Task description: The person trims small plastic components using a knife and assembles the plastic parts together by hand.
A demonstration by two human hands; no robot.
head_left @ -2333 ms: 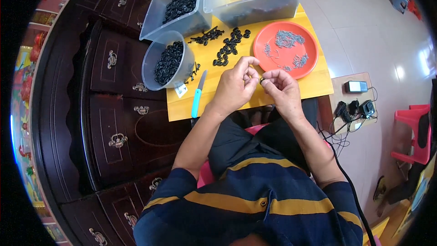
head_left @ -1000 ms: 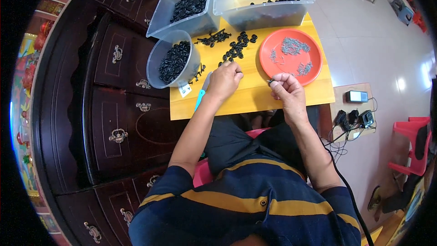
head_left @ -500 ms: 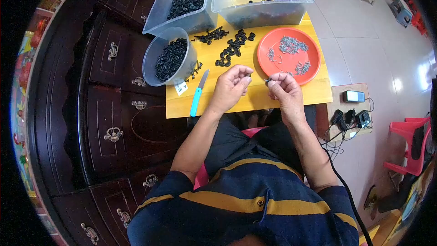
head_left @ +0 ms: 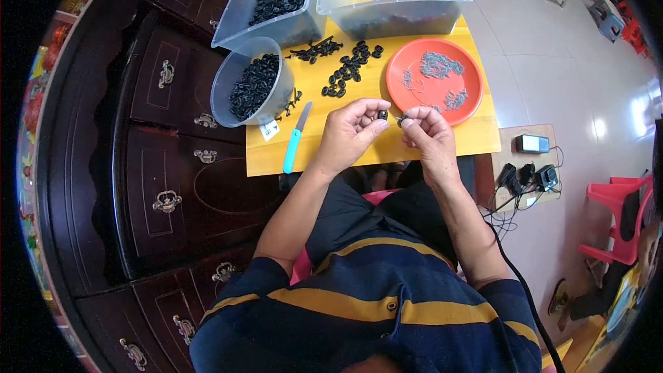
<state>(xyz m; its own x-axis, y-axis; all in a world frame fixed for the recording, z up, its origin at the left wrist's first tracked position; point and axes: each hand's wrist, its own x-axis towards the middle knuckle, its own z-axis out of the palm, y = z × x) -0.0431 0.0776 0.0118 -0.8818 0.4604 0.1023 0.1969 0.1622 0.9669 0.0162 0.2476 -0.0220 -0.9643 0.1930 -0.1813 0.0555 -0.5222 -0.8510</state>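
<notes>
My left hand (head_left: 351, 131) pinches a small black oval plastic piece (head_left: 382, 115) between thumb and fingertips, above the table's near edge. Just to its right, my right hand (head_left: 431, 141) has thumb and forefinger closed on a small grey metal piece (head_left: 401, 119), its exact kind too small to tell. A narrow gap separates the two pieces. Behind my right hand is a red round plate (head_left: 394, 88) bearing loose piles of small grey metal pieces (head_left: 440, 65). Loose black oval pieces (head_left: 344, 72) lie on the yellow table (head_left: 373, 26) beyond my left hand.
A knife with a turquoise handle (head_left: 292, 151) lies left of my left hand. Behind it stands a clear round tub (head_left: 282, 93) of black pieces. Two clear bins, one left (head_left: 231, 31) and one right (head_left: 407, 21), fill the far side. Dark drawers (head_left: 166, 145) border the left.
My hands have come closer together, and the black oval piece in my left hand now shows more plainly. The whole view has shifted slightly.
</notes>
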